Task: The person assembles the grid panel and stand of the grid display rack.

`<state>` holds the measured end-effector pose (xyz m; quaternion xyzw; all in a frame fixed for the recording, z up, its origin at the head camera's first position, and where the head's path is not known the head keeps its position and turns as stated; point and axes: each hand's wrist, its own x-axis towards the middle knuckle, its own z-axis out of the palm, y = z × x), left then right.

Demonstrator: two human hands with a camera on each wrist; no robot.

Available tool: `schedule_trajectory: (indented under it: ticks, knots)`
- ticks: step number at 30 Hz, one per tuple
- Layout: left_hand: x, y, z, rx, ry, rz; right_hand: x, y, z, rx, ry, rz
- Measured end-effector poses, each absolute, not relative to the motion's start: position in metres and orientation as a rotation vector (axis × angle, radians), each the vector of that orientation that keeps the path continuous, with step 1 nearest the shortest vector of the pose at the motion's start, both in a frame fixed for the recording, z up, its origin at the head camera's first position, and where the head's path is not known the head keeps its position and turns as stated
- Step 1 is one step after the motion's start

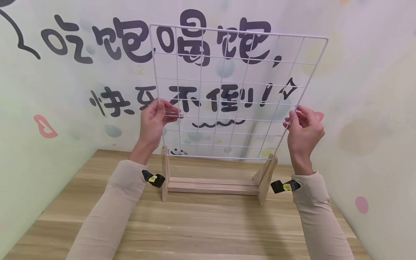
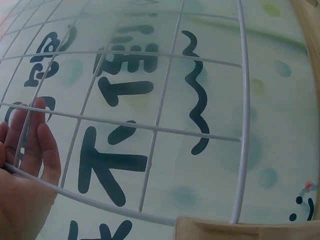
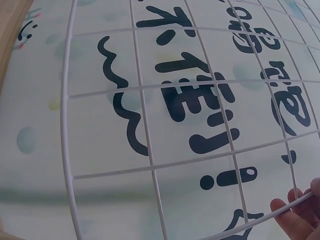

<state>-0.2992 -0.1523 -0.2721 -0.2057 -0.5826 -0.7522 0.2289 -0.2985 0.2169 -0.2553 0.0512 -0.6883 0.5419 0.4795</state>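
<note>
A white wire grid panel (image 1: pixel 222 82) stands upright, its bottom edge level with the tops of a wooden stand's uprights. My left hand (image 1: pixel 153 121) pinches the panel's left side wire between thumb and fingers, a little below mid-height. On the opposite side wire, my right hand (image 1: pixel 305 129) holds the panel in a similar pinch. The wooden stand (image 1: pixel 211 189) has two uprights joined by a low crosspiece. In the left wrist view, a panel corner lies close to a wooden upright (image 2: pixel 250 231); whether it sits in a slot cannot be seen.
The stand rests on a wood-grain table (image 1: pixel 195 231). Behind it rises a pale wall (image 1: pixel 364 108) with large dark lettering and coloured spots. Black wrist cameras (image 1: pixel 153 178) are strapped at both sleeve cuffs, beside the uprights.
</note>
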Motion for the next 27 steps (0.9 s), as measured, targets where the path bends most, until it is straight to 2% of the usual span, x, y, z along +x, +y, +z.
schedule_trajectory:
  ticks: [27]
  knots:
    - [-0.298, -0.153, -0.29, -0.58, -1.692, -2.006, -0.296, 0.22, -0.278, 0.142, -1.718, 1.301]
